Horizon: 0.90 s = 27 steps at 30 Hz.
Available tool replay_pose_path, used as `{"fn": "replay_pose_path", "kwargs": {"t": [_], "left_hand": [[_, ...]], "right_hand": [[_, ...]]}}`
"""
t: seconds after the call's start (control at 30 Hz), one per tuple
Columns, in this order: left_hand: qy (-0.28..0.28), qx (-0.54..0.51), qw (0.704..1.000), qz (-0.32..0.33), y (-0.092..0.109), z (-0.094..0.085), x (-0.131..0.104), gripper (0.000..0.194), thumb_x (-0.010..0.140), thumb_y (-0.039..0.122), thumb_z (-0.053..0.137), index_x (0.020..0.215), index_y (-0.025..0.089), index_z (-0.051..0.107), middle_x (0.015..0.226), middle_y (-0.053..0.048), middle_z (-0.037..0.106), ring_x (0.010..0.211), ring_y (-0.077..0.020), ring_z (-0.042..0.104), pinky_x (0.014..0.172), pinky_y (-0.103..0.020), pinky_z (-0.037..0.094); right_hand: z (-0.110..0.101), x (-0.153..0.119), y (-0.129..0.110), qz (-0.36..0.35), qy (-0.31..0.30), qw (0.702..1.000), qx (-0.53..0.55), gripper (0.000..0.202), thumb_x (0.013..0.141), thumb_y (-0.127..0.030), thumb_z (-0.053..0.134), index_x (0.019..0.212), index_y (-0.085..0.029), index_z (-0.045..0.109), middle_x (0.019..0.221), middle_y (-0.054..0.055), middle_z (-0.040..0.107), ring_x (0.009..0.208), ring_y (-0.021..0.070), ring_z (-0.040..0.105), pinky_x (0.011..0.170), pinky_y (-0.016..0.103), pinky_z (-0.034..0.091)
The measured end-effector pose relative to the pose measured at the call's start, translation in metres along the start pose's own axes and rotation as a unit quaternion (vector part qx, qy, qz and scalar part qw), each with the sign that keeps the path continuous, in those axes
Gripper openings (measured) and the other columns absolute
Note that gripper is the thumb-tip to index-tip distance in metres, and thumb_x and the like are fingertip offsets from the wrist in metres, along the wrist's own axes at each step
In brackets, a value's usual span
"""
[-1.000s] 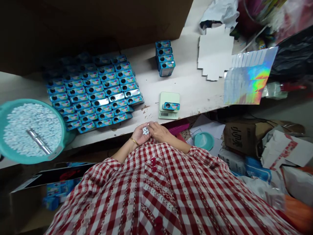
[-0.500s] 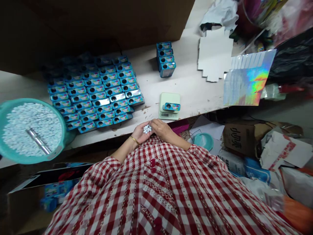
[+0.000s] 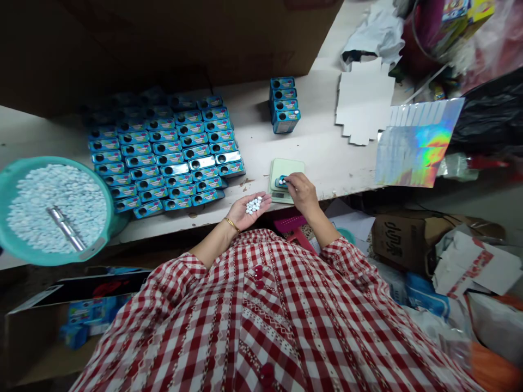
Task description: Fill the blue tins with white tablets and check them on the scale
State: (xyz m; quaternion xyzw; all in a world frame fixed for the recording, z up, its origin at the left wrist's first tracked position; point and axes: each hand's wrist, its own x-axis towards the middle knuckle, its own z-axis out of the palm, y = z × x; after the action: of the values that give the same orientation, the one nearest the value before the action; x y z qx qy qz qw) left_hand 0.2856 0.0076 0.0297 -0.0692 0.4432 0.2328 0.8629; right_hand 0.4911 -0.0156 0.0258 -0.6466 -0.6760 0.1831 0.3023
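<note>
My left hand (image 3: 244,211) lies palm up near the table's front edge, cradling a small heap of pale candies (image 3: 254,205). At the scale, my right hand (image 3: 302,190) has its fingers pinched over a small blue tin (image 3: 278,181). A few white candies (image 3: 282,181) show at those fingertips, right at the tin's top. That tin rests on the pale green digital scale (image 3: 287,165), and my fingers hide part of it. Left of my hands, many blue tins (image 3: 171,158) stand in close rows, dark round holes in their tops.
A turquoise basin (image 3: 107,218) full of pale candies (image 3: 41,207), with a metal tube (image 3: 67,228) lying in it, stands at the left. Several tins (image 3: 285,103) form a short row behind the scale. A flat white carton (image 3: 363,100) and a shiny holographic sheet (image 3: 412,155) lie to the right.
My right hand has left my left palm and moved right to the tin on the scale, with candies at its fingertips. My left hand has opened flatter, still holding candies.
</note>
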Motion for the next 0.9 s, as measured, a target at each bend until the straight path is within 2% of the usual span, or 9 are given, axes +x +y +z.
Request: {"fn": "replay_pose_path", "kwargs": {"t": [0.1,0.3,0.5,0.6,0.77,0.83,0.9], "left_hand": [[0.018,-0.011,1.000,0.002,0.000,-0.008,-0.003,0.024,0.084,0.011,0.043,0.094,0.004,0.065,0.092,-0.015,0.071,0.089,-0.0207,0.068,0.087,-0.033,0.051],[0.047,-0.019,0.999,0.004,0.000,-0.024,-0.005,0.031,0.084,0.012,0.044,0.108,0.004,0.062,0.089,-0.015,0.071,0.087,-0.0196,0.068,0.086,-0.033,0.052],[0.048,-0.018,0.999,0.004,-0.001,-0.033,-0.011,0.030,0.084,0.012,0.043,0.106,0.006,0.063,0.091,-0.014,0.071,0.088,-0.0199,0.068,0.086,-0.034,0.052],[0.041,-0.018,0.999,0.002,-0.002,-0.036,-0.014,0.028,0.084,0.012,0.043,0.102,0.006,0.064,0.093,-0.015,0.071,0.090,-0.0208,0.068,0.084,-0.034,0.053],[0.060,-0.020,0.998,0.003,-0.002,-0.037,-0.020,0.033,0.084,0.012,0.042,0.111,0.005,0.060,0.095,-0.015,0.071,0.090,-0.0196,0.068,0.085,-0.031,0.053],[0.061,-0.020,0.998,0.004,-0.002,-0.038,-0.023,0.036,0.084,0.011,0.042,0.115,0.006,0.058,0.097,-0.015,0.070,0.092,-0.0193,0.067,0.085,-0.031,0.052],[0.049,-0.018,0.999,0.002,-0.003,-0.039,-0.025,0.038,0.084,0.011,0.041,0.118,0.007,0.057,0.099,-0.014,0.070,0.094,-0.0195,0.067,0.087,-0.032,0.051]], "right_hand": [[-0.005,-0.010,-0.005,0.013,0.027,0.999,-0.031,0.021,0.090,-0.020,0.043,0.092,-0.018,0.064,0.093,0.009,0.063,0.090,0.0186,0.059,0.082,0.033,0.050],[-0.006,-0.038,-0.017,0.032,0.049,0.998,-0.012,0.023,0.090,-0.023,0.044,0.094,-0.020,0.066,0.094,0.009,0.065,0.094,0.0200,0.060,0.085,0.037,0.050],[-0.015,-0.054,-0.002,0.112,0.121,0.986,-0.005,0.023,0.089,-0.027,0.045,0.100,-0.020,0.064,0.092,0.008,0.063,0.087,0.0188,0.060,0.074,0.034,0.053],[-0.019,-0.052,0.011,0.120,0.111,0.986,-0.013,0.029,0.085,-0.032,0.051,0.111,-0.021,0.059,0.102,0.009,0.060,0.092,0.0203,0.059,0.072,0.034,0.053],[-0.021,-0.041,0.033,0.092,0.060,0.993,-0.035,0.050,0.081,-0.042,0.058,0.125,-0.022,0.048,0.122,0.012,0.052,0.112,0.0251,0.051,0.089,0.043,0.048],[-0.023,-0.038,0.035,0.077,0.053,0.995,-0.042,0.052,0.080,-0.044,0.058,0.125,-0.020,0.048,0.124,0.014,0.051,0.117,0.0261,0.048,0.095,0.046,0.044],[-0.022,-0.037,0.027,0.067,0.057,0.995,-0.048,0.046,0.082,-0.043,0.057,0.121,-0.020,0.051,0.120,0.013,0.054,0.115,0.0259,0.049,0.096,0.047,0.043]]}}
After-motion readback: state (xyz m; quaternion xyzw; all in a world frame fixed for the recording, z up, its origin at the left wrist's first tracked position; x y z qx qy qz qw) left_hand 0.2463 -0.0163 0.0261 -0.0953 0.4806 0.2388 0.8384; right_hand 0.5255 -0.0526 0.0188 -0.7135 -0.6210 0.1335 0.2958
